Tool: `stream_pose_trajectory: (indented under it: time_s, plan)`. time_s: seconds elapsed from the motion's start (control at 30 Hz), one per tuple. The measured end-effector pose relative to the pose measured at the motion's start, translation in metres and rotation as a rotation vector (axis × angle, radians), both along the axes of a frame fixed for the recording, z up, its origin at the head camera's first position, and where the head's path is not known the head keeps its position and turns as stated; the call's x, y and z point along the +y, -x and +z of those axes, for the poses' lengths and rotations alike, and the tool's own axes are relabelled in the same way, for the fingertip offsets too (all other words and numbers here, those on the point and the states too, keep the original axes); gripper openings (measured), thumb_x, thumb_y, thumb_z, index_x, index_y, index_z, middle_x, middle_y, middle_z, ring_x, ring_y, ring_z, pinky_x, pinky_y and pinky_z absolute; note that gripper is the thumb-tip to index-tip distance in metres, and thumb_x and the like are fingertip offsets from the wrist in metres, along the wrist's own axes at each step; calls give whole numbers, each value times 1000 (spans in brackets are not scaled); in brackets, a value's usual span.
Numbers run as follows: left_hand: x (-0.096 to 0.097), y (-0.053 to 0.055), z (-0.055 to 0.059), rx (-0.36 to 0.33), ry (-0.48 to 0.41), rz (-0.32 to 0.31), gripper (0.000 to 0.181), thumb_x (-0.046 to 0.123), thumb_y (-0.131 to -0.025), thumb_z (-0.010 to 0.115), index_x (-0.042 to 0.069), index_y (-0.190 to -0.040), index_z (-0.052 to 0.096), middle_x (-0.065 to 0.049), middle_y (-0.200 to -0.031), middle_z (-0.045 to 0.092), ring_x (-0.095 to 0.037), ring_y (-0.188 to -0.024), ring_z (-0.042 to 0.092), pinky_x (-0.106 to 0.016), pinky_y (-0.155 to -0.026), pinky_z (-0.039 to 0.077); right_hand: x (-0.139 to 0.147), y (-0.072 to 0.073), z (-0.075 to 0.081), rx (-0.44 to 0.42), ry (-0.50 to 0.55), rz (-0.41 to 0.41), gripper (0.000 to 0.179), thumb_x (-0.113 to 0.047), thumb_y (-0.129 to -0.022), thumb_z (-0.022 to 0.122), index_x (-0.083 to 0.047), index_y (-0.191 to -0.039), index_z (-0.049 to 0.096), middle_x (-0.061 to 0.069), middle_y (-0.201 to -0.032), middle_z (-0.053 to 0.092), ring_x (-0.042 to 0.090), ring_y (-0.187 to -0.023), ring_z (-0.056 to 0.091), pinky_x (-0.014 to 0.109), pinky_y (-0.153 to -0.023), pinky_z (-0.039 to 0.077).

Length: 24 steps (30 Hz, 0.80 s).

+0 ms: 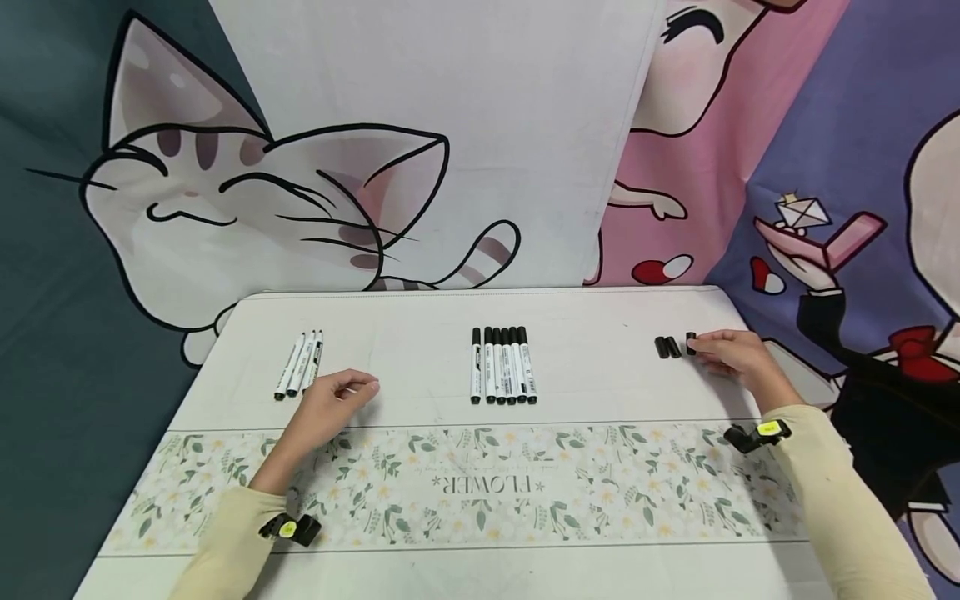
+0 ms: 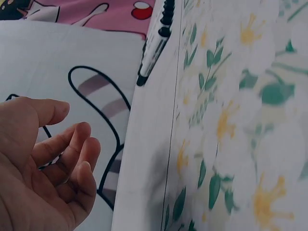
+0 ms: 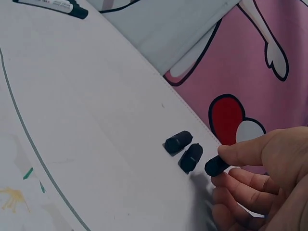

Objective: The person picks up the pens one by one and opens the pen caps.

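Between thumb and fingertips, my right hand (image 1: 738, 358) pinches a black marker cap (image 3: 216, 166) at the table's far right. Just left of it, two more black caps (image 3: 179, 142) lie side by side on the table. My left hand (image 1: 330, 407) hovers with loosely curled fingers and nothing in it, over the left part of the table. Close beyond it lie three uncapped white markers (image 1: 302, 364), tips pointing away from me. A row of several capped white markers (image 1: 506, 367) lies mid-table, black caps toward the back.
The table's white cover (image 1: 420, 350) has a floral band (image 1: 637, 483) running across its front part. Behind the table hangs a cloth backdrop (image 1: 525, 142) with cartoon cats, reaching down to the table's rear edge.
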<state>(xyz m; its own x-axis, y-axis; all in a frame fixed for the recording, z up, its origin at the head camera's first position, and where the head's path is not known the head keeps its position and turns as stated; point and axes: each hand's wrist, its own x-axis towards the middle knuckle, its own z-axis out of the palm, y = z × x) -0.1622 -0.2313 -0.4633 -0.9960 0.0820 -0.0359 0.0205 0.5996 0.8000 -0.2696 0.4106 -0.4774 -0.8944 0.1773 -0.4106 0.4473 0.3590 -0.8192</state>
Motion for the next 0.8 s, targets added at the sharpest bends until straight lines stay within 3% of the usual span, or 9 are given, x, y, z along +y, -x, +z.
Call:
stream_pose_trajectory:
  time_s: [0.27,0.5,0.63,0.8]
  plan:
    - [15,-1,-4,-3,27,-32,35,36,-101,65,8,-119,73,-3,-99,71,-19,-85,61,-34,-70,51,-2,6,-6,-18,-87,8,12,-27,-91,78,-21,-89,68,-17,-71,65,1,-68,62,25,-64,56]
    - [25,0,-7,-8,27,-57,32,34,-102,65,9,-119,73,-1,-99,71,-18,-85,61,-35,-73,51,-6,11,-11,-30,-169,-29,28,-29,-88,80,-10,-102,65,-18,-68,64,2,-66,62,24,-61,53]
    - [34,5,-9,3,12,-60,28,31,-101,66,10,-118,74,-1,-98,70,-18,-83,60,-34,-73,50,-6,11,-11,-16,-188,-17,29,-30,-89,79,-7,-103,66,-16,-69,65,2,-66,62,25,-61,54]
    - [51,15,-11,32,-16,-61,38,36,-101,65,8,-126,69,-2,-103,69,-17,-86,61,-34,-75,51,-11,1,0,48,-259,24,40,-35,-91,76,-2,-112,65,-11,-75,69,6,-70,64,29,-63,55]
